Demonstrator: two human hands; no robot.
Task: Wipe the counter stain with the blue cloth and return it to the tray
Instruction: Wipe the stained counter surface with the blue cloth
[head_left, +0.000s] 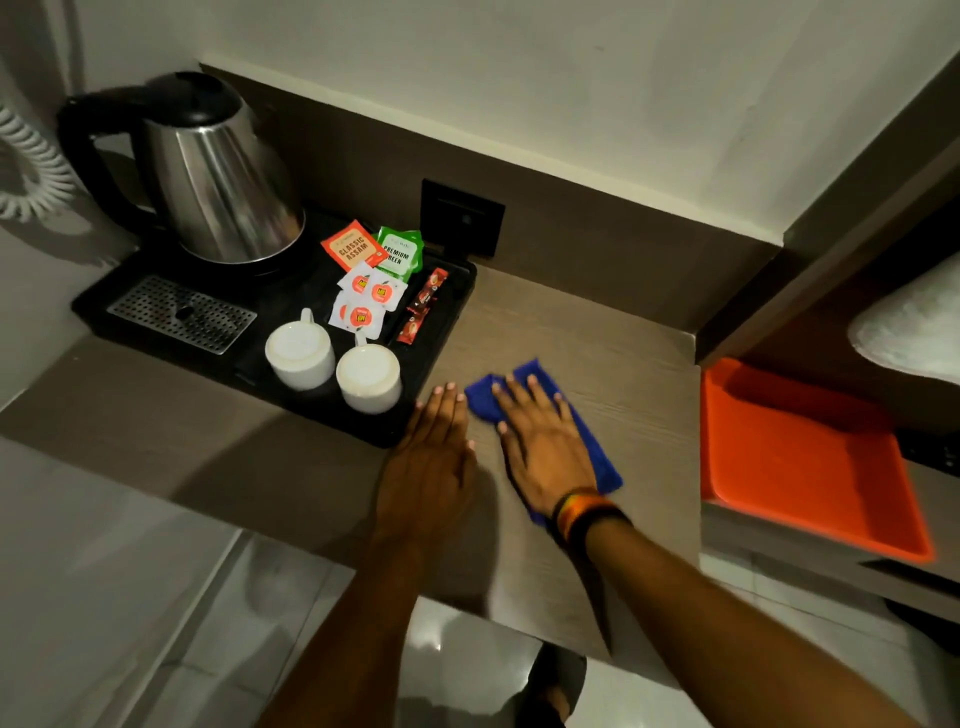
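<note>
The blue cloth (587, 431) lies flat on the wooden counter (613, 353), just right of the black tea tray. My right hand (545, 447) presses down on it with fingers spread; the cloth shows beyond the fingertips and along the hand's right side. My left hand (434, 457) rests flat on the counter beside it, fingers together, touching the black tray's corner and holding nothing. An orange tray (800, 457) sits empty on a lower ledge to the right. No stain is visible; the hand and cloth cover that spot.
A black tea tray (457, 312) at the left holds a steel kettle (218, 176), two upturned white cups (332, 364), tea sachets (374, 254) and a drip grate (182, 314). A wall socket (462, 218) is behind. A white towel (914, 332) lies at far right.
</note>
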